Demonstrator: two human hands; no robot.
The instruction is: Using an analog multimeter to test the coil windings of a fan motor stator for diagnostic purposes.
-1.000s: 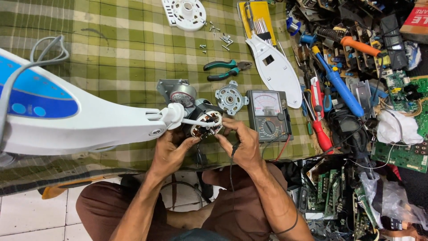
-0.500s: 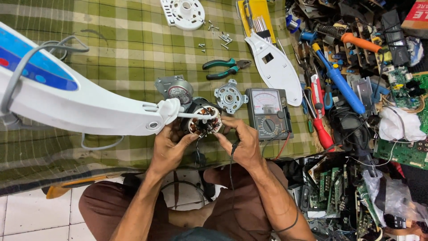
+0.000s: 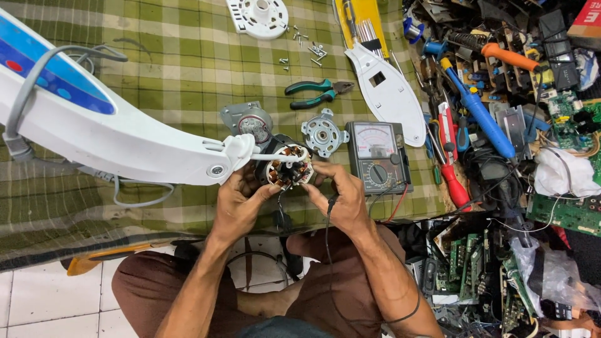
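A person seated on a tiled floor holds a small motor stator (image 3: 289,168) with copper windings between both hands, just over the near edge of a green checked cloth (image 3: 169,69). The left hand (image 3: 241,200) grips the stator from its left side and below, fingers curled round it. The right hand (image 3: 341,197) pinches its right side with the fingertips, and a thin black lead runs down from that hand (where the lead ends cannot be seen). A long white fan housing (image 3: 94,134) with a blue panel reaches the stator from the cloth's far left corner. Just beyond the right hand lies an analogue multimeter (image 3: 379,156). Green-handled pliers (image 3: 316,94) rest mid-cloth, and loose screws (image 3: 307,50) near the far edge. Past the cloth's right edge, tools and circuit boards (image 3: 563,213) pile up.
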